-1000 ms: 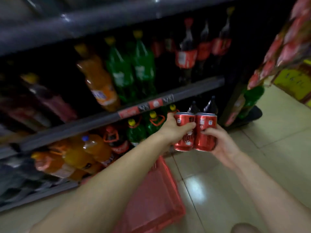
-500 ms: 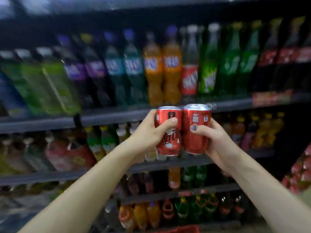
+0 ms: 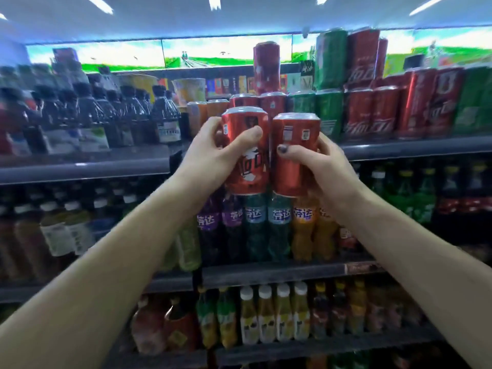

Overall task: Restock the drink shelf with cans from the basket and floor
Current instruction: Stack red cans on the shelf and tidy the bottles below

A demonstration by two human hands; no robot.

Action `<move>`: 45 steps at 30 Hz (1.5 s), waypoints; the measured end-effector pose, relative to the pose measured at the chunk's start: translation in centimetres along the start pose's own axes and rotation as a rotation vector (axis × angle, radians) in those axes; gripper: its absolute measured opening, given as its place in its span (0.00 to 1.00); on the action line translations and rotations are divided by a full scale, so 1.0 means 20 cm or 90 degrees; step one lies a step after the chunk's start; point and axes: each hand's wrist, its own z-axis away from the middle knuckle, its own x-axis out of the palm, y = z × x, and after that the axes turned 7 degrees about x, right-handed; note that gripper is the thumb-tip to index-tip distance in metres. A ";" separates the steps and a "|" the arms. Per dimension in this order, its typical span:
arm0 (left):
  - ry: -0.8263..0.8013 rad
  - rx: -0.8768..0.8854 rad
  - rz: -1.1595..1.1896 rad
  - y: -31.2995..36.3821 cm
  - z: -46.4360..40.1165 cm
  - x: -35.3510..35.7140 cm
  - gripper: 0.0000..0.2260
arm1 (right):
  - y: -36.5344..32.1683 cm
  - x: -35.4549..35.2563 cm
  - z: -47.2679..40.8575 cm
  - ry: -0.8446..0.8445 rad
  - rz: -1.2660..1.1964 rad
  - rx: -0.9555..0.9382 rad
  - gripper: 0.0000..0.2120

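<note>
Up in front of the top shelf (image 3: 399, 149), the left hand (image 3: 213, 158) grips one red can (image 3: 246, 153), fingers and thumb curled round it. Just right of it, nearly touching, the right hand (image 3: 327, 166) holds a second can (image 3: 294, 155) the same way. Behind both, red and green cans stand on that shelf.

Left-side bottles (image 3: 66, 121) are blurred; each red can (image 3: 246, 153) hides its holder's fingers.
</note>
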 end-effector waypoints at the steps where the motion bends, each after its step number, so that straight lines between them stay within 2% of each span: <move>1: 0.001 0.013 -0.003 0.01 -0.03 -0.02 0.27 | -0.03 0.01 -0.03 0.011 0.017 -0.011 0.20; 4: 0.011 0.049 -0.007 0.03 -0.12 -0.06 0.24 | -0.11 0.02 -0.12 0.054 0.046 -0.043 0.20; 8: 0.054 0.052 0.016 0.06 -0.26 -0.08 0.27 | -0.21 0.00 -0.25 0.096 0.053 -0.062 0.18; 14: 0.143 0.058 0.047 0.13 -0.50 -0.05 0.24 | -0.36 -0.03 -0.41 0.100 0.055 -0.089 0.21; 21: 0.192 0.078 0.017 0.14 -0.72 0.00 0.23 | -0.45 -0.03 -0.58 0.114 0.063 -0.130 0.24; 26: 0.195 0.107 -0.001 0.13 -0.88 -0.03 0.23 | -0.46 -0.01 -0.76 0.153 0.123 -0.155 0.20; 30: 0.170 0.123 -0.020 0.13 -1.01 -0.07 0.22 | -0.46 0.02 -0.89 0.175 0.146 -0.174 0.21; 37: 0.149 0.089 0.008 0.06 -1.20 -0.05 0.22 | -0.44 0.06 -1.07 0.207 0.142 -0.148 0.17; 43: 0.099 0.117 0.018 -0.07 -1.20 0.01 0.23 | -0.37 0.06 -1.13 0.248 0.199 -0.151 0.25; 45: 0.097 0.123 0.020 -0.11 -1.19 0.01 0.27 | -0.36 0.06 -1.14 0.252 0.206 -0.153 0.22</move>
